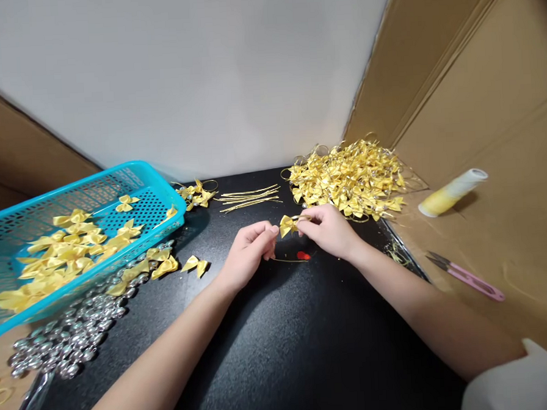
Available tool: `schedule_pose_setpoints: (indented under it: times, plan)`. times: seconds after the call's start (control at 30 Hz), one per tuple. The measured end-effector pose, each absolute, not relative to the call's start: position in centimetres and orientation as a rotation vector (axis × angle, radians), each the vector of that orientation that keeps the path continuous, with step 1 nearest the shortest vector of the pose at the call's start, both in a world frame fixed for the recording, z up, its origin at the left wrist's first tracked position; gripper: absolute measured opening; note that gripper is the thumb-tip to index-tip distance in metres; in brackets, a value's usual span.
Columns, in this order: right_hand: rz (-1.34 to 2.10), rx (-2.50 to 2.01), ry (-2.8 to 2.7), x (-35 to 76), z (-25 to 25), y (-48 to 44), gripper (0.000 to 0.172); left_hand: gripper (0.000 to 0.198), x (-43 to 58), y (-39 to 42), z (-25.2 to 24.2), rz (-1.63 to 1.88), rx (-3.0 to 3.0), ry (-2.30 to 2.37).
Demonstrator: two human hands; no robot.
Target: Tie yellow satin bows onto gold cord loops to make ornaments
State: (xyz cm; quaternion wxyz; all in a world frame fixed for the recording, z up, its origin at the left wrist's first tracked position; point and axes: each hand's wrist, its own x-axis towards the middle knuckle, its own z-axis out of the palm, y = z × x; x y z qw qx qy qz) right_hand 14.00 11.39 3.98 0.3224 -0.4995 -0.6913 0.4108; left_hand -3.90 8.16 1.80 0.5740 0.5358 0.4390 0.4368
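Observation:
Over the middle of the black table, a yellow ribbon bow (287,225) is held up between my two hands. My left hand (253,246) is closed, thumb and forefinger pinched at the bow's left side. From the other side my right hand (327,229) pinches the bow, with a bit of gold cord (301,217) showing by its fingertips. Below my fingers, a thin gold cord (285,260) runs along the tabletop toward a small red spot (303,256). What exactly sits inside each pinch is partly hidden by the fingers.
At the left, a blue plastic basket (162,220) holds yellow bows; silver beads (74,338) and loose bows (195,266) lie beside it. Gold cords (249,197) lie behind my hands. A heap of finished-looking bows (350,179), a thread cone (451,194) and pink snips (467,277) are right.

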Motion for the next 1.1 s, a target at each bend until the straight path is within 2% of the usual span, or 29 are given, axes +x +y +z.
schedule_pose_setpoints:
  times: [0.3,0.53,0.7,0.87,0.93,1.03,1.1]
  plan:
    - [1.08,-1.246,-1.916,14.0,4.6,10.9,0.023,0.021,-4.0,7.8,3.8,1.167,1.497,1.302]
    - [1.051,-1.272,-2.012,13.6,4.9,10.0,0.022,0.026,-4.7,7.6,4.8,1.053,1.641,1.359]
    - [1.222,-1.388,-1.996,13.7,4.6,10.2,0.026,0.026,-5.5,7.7,6.5,1.016,1.798,1.345]
    - [1.472,-1.424,-1.931,13.8,4.8,10.8,0.026,0.015,-6.4,7.8,8.3,1.146,2.101,1.719]
    - [1.515,-1.406,-1.896,13.9,4.9,10.8,0.026,0.018,-6.3,7.5,8.5,0.939,2.157,1.812]
    - [1.498,-1.346,-1.906,13.9,4.8,10.8,0.025,0.033,-5.6,7.1,7.4,0.424,1.966,1.636]
    - [1.462,-1.299,-1.94,13.8,4.4,10.7,0.025,0.04,-4.9,7.0,6.1,0.369,1.804,1.496]
